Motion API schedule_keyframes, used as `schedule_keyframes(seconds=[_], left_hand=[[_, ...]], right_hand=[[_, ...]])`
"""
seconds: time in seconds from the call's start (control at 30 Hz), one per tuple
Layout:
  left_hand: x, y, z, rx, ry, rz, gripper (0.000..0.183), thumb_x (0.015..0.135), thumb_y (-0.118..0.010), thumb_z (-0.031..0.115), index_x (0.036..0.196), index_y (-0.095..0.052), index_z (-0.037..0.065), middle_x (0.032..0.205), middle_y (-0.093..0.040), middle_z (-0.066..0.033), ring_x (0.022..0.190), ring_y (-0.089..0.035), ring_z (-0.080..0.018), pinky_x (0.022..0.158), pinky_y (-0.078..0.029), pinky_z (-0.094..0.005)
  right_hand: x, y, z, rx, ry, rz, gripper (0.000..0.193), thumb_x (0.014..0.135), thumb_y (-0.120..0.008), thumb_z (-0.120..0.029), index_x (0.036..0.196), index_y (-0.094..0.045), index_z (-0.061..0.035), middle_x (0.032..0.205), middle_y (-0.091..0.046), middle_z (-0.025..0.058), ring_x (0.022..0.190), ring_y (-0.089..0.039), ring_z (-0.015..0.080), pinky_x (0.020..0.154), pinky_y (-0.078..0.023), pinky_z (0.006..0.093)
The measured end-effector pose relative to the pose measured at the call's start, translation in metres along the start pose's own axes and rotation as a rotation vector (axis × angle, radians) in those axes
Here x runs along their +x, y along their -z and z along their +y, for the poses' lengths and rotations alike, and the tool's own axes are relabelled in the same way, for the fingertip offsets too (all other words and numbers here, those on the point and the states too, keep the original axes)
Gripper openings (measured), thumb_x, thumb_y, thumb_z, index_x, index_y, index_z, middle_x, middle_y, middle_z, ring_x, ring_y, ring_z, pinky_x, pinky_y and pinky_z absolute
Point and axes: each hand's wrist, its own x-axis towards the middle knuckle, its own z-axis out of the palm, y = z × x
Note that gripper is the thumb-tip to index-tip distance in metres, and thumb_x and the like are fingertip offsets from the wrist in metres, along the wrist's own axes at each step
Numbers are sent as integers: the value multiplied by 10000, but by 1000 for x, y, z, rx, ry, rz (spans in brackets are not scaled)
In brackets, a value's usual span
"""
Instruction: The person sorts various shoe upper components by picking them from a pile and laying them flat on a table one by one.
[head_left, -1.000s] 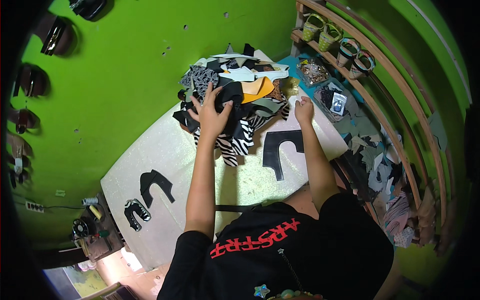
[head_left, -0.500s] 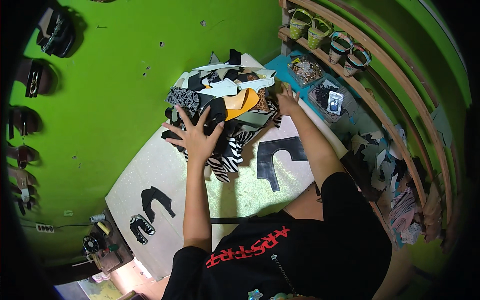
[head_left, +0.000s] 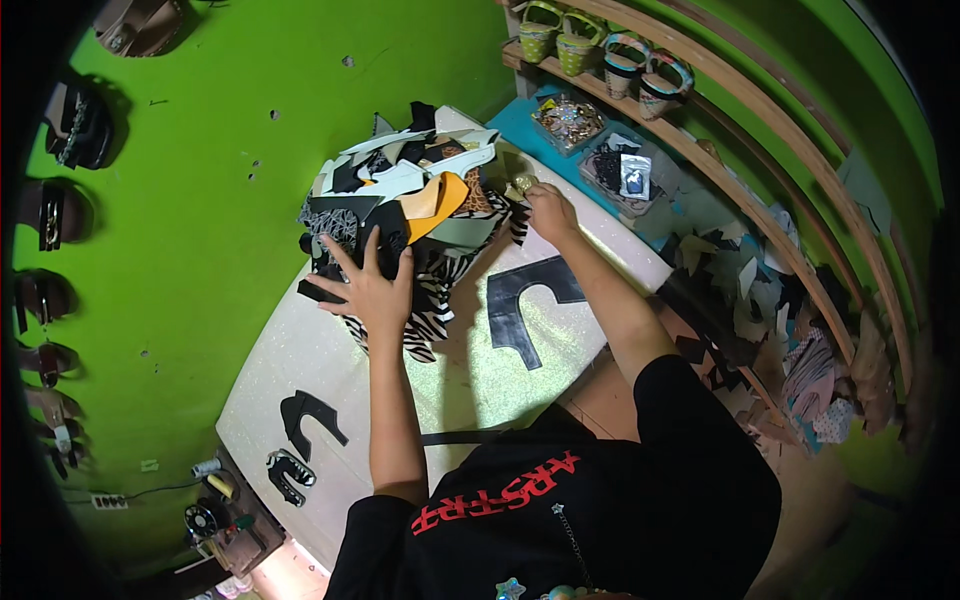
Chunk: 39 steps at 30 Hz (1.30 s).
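A heap of material scraps [head_left: 415, 160] in white, black, patterned and zebra-striped pieces lies on the pale glittery table [head_left: 420, 400]. An orange scrap [head_left: 452, 206] shows on its near side. My left hand [head_left: 375, 295] rests on the near left of the heap, fingers spread over black and zebra-striped pieces. At the heap's right edge, my right hand [head_left: 551, 212] has its fingers closed on a small gold-coloured scrap [head_left: 520, 186]. A large black U-shaped piece [head_left: 512, 305] lies flat below my right forearm.
Two smaller curved pieces, one black [head_left: 300, 415] and one black-and-white [head_left: 288, 478], lie at the table's left. Beyond the right edge stand clear boxes of trinkets [head_left: 568, 122]. Wooden shelves [head_left: 650, 112] carry small shoes [head_left: 578, 45]. Sewing gear [head_left: 205, 520] stands at lower left.
My right hand's fingers have closed on the gold-coloured scrap, drawn slightly away from the heap's edge. My left hand stays spread on the heap. The whole view has shifted a little.
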Motion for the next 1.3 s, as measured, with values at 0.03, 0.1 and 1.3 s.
schedule_keyframes(seconds=[0.03, 0.1, 1.3], left_hand=[[-2, 0, 5, 35, -1, 37, 540, 755, -597, 571, 1242, -542, 345, 1535, -17, -51, 1305, 107, -555, 903, 31, -766], [-10, 7, 17, 37, 59, 106, 477, 758, -635, 480, 1196, -577, 298, 1524, -64, -96, 1309, 47, -546, 932, -6, -740], [-54, -12, 30, -1714, 404, -839, 449, 790, -631, -43, 1186, -453, 72, 1071, -580, -59, 945, -587, -154, 825, -489, -310]], right_hand=[[-6, 9, 0, 40, -112, 1, 262, 665, -725, -152, 883, -642, -33, 977, -613, 133, 985, -564, 301, 856, -456, 383], [-17, 25, -7, 135, -324, -8, 269, 663, -730, -155, 874, -639, -14, 927, -622, 166, 942, -577, 330, 836, -461, 399], [7, 25, -17, 266, -659, -36, 357, 811, -620, -254, 1046, -581, 11, 940, -646, 167, 888, -636, 253, 773, -496, 330]])
